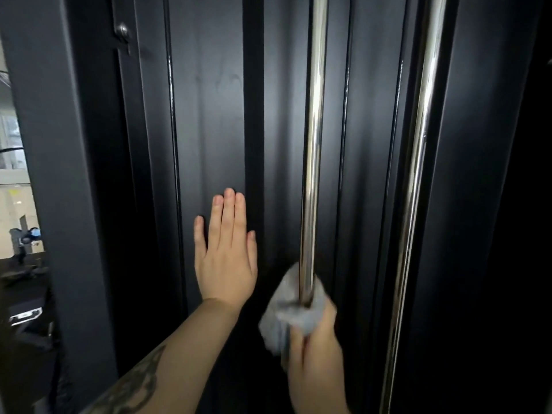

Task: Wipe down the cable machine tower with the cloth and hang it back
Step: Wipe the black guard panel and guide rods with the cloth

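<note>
Close view of a black tower (209, 100), ribbed in tall vertical panels, with two chrome rods running top to bottom in front of it. Left hand (225, 258) flat against the panel left of the near rod (312, 144), palm on the metal, fingers (230, 216) straight and pressed together, pointing up, thumb held a little apart toward the rod. Tattooed forearm (140, 380) reaching in from the lower left. Right hand (313, 354) low in the middle, blurred, gripping a grey cloth (294, 309) bunched around the near rod; cloth wrapped about the rod's lower visible part, one loose fold hanging at the left of the hand. Right fingers curled round the cloth and mostly hidden behind it, so exact placement hard to tell. Far rod (418, 144) bare and shiny, well to the right of the cloth, untouched by either hand. Thin glossy black cables or edges (172, 115) running upright between the panels. Bolt head (122, 29) on a bracket near the top left. Grey upright post (50, 144) of the frame along the left edge. Past the post, a bright strip of gym floor with dim equipment (24, 240), too small to make out.
</note>
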### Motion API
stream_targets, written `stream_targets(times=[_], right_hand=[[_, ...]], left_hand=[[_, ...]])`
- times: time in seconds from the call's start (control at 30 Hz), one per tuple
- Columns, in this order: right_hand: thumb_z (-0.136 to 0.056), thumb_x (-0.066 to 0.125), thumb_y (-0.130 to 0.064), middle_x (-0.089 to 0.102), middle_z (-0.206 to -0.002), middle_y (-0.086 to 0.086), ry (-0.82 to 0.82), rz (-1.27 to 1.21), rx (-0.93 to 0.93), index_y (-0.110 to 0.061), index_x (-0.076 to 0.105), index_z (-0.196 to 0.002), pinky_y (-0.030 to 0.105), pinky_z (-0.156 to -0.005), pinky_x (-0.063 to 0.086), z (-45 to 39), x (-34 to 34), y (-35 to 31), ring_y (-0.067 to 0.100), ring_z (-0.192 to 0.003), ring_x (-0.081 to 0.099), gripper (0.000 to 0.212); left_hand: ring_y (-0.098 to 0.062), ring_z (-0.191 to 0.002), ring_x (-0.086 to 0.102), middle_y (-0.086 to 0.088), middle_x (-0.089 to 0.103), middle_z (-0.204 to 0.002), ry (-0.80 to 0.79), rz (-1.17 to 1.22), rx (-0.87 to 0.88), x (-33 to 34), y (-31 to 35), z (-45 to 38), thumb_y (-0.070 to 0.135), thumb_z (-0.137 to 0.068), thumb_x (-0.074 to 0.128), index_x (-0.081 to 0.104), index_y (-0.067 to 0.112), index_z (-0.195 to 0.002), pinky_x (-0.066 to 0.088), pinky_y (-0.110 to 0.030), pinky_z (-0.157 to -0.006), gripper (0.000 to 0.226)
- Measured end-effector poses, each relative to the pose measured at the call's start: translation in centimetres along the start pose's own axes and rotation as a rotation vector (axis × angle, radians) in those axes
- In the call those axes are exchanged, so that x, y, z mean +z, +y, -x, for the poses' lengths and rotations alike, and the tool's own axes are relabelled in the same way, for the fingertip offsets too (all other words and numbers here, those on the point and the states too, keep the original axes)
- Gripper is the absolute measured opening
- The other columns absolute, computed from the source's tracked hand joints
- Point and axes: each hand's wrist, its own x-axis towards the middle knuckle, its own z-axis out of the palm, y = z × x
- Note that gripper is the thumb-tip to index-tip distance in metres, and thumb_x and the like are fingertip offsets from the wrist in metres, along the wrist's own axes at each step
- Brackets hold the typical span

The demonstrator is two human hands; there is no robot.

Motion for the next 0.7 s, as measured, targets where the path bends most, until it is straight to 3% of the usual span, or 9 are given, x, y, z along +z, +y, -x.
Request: stream_targets(times=[0.07,0.13,0.2,0.33,0.4,0.5,0.57,0.7], right_hand=[[-0.093,0.049,-0.021,0.045,-0.103,-0.017,-0.095,0.183,0.142,-0.042,0.018,-0.117,0.012,-0.085,0.046,2.7,1.1,2.2,0.009,-0.107,0.058,0.045],[-0.092,0.047,-0.029,0.048,-0.104,-0.016,0.039,0.261,0.011,-0.037,0.027,-0.128,0.024,-0.085,0.047,2.5,1.1,1.7,0.012,-0.106,0.059,0.042],[-0.092,0.048,-0.035,0.055,-0.104,-0.013,0.201,0.178,-0.168,-0.028,0.031,-0.134,0.026,-0.078,0.050,-0.1,0.4,-1.0,0.008,-0.094,0.061,0.046],[-0.095,0.041,-0.041,0.059,-0.113,-0.014,0.212,0.011,-0.334,-0.027,0.026,-0.138,0.023,-0.081,0.055,-4.4,-0.7,-5.1,-0.002,-0.097,0.062,0.048],[-0.091,0.040,-0.048,0.058,-0.107,-0.020,0.207,0.020,-0.301,-0.037,0.027,-0.137,0.017,-0.080,0.052,-2.4,-0.2,-2.6,-0.004,-0.097,0.062,0.049],[-0.088,0.044,-0.044,0.054,-0.104,-0.018,0.181,0.176,-0.127,-0.043,0.025,-0.133,0.024,-0.079,0.048,2.1,1.1,2.4,0.013,-0.102,0.064,0.049],[-0.089,0.041,-0.050,0.058,-0.104,-0.020,0.134,0.157,-0.149,-0.046,0.023,-0.129,0.024,-0.079,0.052,2.2,1.2,2.5,0.003,-0.097,0.064,0.043],[-0.096,0.049,-0.032,0.060,-0.095,-0.013,0.091,-0.028,-0.248,-0.020,0.036,-0.124,0.025,-0.075,0.056,-4.5,-1.7,-4.4,0.001,-0.085,0.064,0.033]], left_hand=[[-0.020,-0.149,0.011,-0.004,0.010,-0.161,-0.008,-0.004,0.002,-0.1,0.1,0.2,0.029,-0.102,0.026,0.011,0.011,-0.155,-0.002,-0.038,-0.121,0.058],[-0.021,-0.148,0.013,-0.005,0.010,-0.161,-0.002,-0.006,0.010,0.0,0.0,0.2,0.029,-0.102,0.026,0.011,0.010,-0.155,-0.001,-0.038,-0.121,0.058],[-0.021,-0.148,0.014,-0.004,0.010,-0.160,0.003,-0.011,0.008,0.0,0.0,0.0,0.028,-0.101,0.026,0.009,0.010,-0.154,-0.003,-0.037,-0.120,0.059],[-0.019,-0.149,0.008,-0.004,0.007,-0.161,-0.004,0.004,0.001,0.0,0.1,0.1,0.029,-0.102,0.026,0.003,0.010,-0.154,-0.006,-0.037,-0.121,0.060],[-0.019,-0.149,0.009,-0.006,0.010,-0.162,-0.013,0.007,-0.002,0.0,0.1,0.1,0.028,-0.102,0.027,0.003,0.010,-0.154,-0.006,-0.037,-0.120,0.060],[-0.020,-0.150,0.009,-0.006,0.011,-0.162,-0.009,0.003,0.000,-0.1,0.1,0.2,0.027,-0.103,0.027,0.003,0.011,-0.155,-0.006,-0.036,-0.120,0.059],[-0.019,-0.149,0.009,-0.005,0.010,-0.162,-0.007,0.009,0.002,0.0,0.1,0.2,0.028,-0.103,0.027,0.004,0.012,-0.155,-0.006,-0.036,-0.120,0.059],[-0.019,-0.149,0.009,-0.004,0.007,-0.160,0.007,0.005,0.001,0.1,0.0,0.1,0.028,-0.102,0.026,0.004,0.010,-0.154,-0.004,-0.038,-0.121,0.059]])
